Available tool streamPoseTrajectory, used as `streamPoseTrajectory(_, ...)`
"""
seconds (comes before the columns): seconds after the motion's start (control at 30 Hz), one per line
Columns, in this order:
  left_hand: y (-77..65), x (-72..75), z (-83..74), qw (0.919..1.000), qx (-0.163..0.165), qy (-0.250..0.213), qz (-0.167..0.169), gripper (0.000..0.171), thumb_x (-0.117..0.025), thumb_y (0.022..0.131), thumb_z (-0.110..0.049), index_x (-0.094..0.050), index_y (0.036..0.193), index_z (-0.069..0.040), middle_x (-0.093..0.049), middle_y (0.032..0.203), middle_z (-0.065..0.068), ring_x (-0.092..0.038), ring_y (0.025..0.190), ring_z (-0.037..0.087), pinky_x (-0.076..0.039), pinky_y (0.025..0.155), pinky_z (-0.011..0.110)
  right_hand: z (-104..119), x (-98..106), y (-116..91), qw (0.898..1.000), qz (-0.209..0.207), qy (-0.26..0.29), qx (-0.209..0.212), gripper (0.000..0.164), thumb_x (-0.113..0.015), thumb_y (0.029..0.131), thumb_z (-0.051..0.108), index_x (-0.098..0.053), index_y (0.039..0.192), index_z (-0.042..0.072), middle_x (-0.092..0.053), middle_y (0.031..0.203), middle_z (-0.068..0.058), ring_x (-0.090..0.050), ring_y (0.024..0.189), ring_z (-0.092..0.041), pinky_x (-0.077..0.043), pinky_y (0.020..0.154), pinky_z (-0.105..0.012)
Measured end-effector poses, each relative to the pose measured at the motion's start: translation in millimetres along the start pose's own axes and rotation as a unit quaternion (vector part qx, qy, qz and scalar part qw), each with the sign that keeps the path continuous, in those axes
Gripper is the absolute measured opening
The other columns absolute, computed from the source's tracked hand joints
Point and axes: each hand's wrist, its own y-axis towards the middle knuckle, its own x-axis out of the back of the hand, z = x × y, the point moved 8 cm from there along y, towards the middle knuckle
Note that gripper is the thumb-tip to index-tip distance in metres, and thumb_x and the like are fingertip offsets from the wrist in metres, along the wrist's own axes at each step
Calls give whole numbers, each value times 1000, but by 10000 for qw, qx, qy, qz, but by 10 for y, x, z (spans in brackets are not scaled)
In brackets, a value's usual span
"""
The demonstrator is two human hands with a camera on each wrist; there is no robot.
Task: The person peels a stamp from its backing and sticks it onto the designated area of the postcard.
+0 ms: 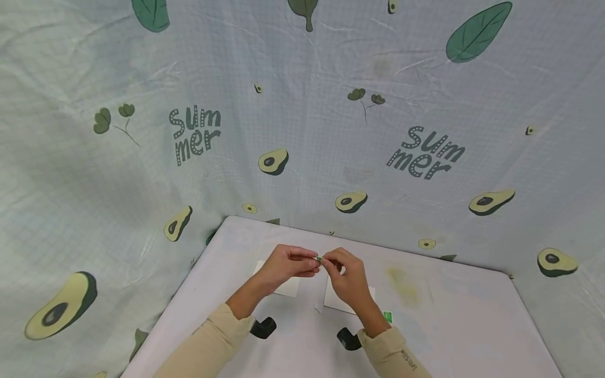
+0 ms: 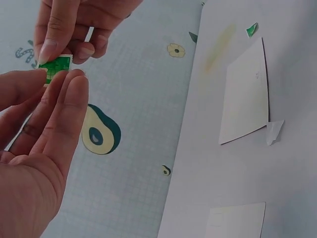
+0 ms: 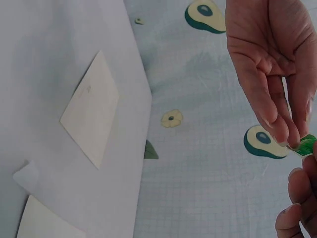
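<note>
Square (image 2: 59, 65), small and green with a pale edge, is held up above the table (image 1: 454, 315), caught between a person's two hands. From where I stand, the left hand (image 1: 285, 264) pinches it between thumb and fingers, those fingers fairly straight; the right hand (image 1: 348, 274) nips its opposite edge between thumb and fingertips, so both have hold of it at once.

Below them lie two pale cards, the left card (image 1: 288, 287) partly covered by the left hand and the right card (image 1: 337, 301) partly under the right. A torn-looking white scrap (image 1: 319, 308) sits just beside the right card's near corner. Another green piece (image 1: 388, 316) lies near the right forearm, and a yellowish stain (image 1: 403, 286) marks the tabletop farther over. Both arms wear beige sleeves (image 1: 212, 336), with a black device (image 1: 263, 328) showing by each cuff. Behind the table hangs a pale cloth (image 1: 316, 126) printed with avocados (image 1: 351, 202).
</note>
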Motion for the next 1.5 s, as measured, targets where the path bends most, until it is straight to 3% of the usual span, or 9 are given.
streamPoseTrajectory(0.33, -5, 7, 44, 9992, -62, 331, -197, 31, -72, 97, -7, -70, 125, 7, -68, 127, 34, -79, 98, 19, -64, 89, 35, -20, -4, -30, 9989, 38, 68, -455, 9, -73, 94, 0, -76, 92, 8, -68, 80, 0, -53, 68, -6, -50, 59, -20)
streamPoseTrajectory(0.57, -12, 6, 60, 9970, -140, 680, -357, 23, -74, 96, -9, -74, 115, 5, -74, 114, 25, -78, 93, 19, -65, 88, 33, -55, -23, -55, 9971, 33, 275, -712, 9, -72, 95, 1, -77, 94, 9, -71, 83, -2, -55, 69, -6, -53, 61, -20)
streamPoseTrajectory(0.73, -13, 9, 65, 9972, -155, 614, -386, 22, -73, 97, -8, -74, 111, 8, -77, 106, 23, -77, 87, 14, -65, 86, 32, -54, -59, -60, 9956, -34, 232, -908, 8, -73, 95, 1, -76, 92, 9, -70, 82, -2, -56, 68, -5, -53, 61, -20)
streamPoseTrajectory(0.97, -12, 63, 76, 9952, -108, 805, -545, 18, -72, 97, -7, -74, 108, 8, -77, 103, 25, -76, 82, 11, -66, 82, 31, -123, -157, -90, 9863, 76, 211, -1634, 7, -70, 97, 1, -74, 95, 5, -71, 75, -5, -60, 63, -2, -53, 56, -21)
streamPoseTrajectory(1.1, 14, 82, 52, 9926, -132, 1065, -564, 19, -72, 98, -10, -76, 108, 6, -77, 104, 25, -79, 87, 20, -66, 84, 33, -176, -141, -97, 9793, 19, 143, -2017, 5, -70, 97, 1, -74, 94, 3, -70, 73, -8, -59, 61, -3, -51, 54, -20)
streamPoseTrajectory(1.23, 40, 186, 71, 9819, -145, 1738, -737, 22, -73, 98, -18, -78, 111, -1, -81, 102, 15, -79, 95, 27, -65, 86, 35, -240, -88, -112, 9720, -93, 129, -2346, 5, -69, 97, 1, -74, 93, 1, -69, 72, -11, -59, 60, -4, -47, 52, -19)
streamPoseTrajectory(1.33, 50, 313, 117, 9680, -164, 2322, -932, 24, -73, 98, -22, -78, 115, -4, -81, 105, 9, -78, 99, 26, -64, 89, 38, -283, -54, -129, 9668, -91, 181, -2549, 6, -69, 97, 0, -73, 93, 0, -69, 72, -13, -59, 60, -4, -46, 52, -19)
streamPoseTrajectory(1.5, 53, 495, 217, 9497, -238, 2927, -1086, 34, -71, 100, -23, -74, 125, -2, -79, 117, 12, -76, 110, 27, -63, 95, 42, -329, -16, -157, 9597, -124, 277, -2794, 6, -69, 97, 1, -74, 93, 0, -70, 75, -16, -61, 61, -8, -46, 52, -20)
